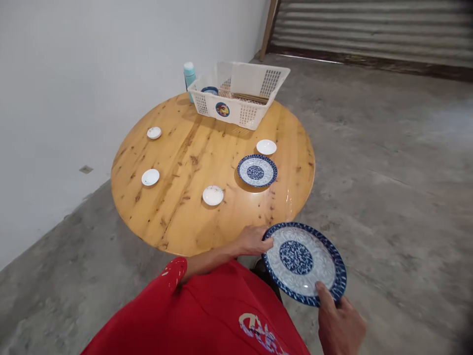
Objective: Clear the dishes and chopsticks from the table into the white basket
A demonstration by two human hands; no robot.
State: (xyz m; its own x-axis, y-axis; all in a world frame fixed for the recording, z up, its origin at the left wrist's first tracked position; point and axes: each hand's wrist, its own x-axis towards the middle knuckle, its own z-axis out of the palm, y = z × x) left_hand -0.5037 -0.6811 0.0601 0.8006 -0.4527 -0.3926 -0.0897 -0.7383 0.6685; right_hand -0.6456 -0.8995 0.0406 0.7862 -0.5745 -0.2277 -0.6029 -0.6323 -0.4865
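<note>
A blue-and-white patterned plate [318, 256] is held just off the near right edge of the round wooden table [177, 207]. My left hand [254, 240] grips its left rim, thumb on top. On the lower right rim, my right hand [338, 315] is closed with its thumb over the face; the fingers beneath are partly hidden. Whether more plates lie under this one cannot be told. A similar blue-rimmed plate [257, 171] rests on the table, with a small white dish [266, 147] just behind it. Another small white dish [213, 195] lies near the table's front.
Toward the table's left are two white dishes, one nearer [150, 177] and one farther [154, 132]. At the back stands a white plastic basket [207, 106] holding a blue-rimmed dish and chopstick-like sticks. A light blue bottle [189, 76] is beside it, near the wall.
</note>
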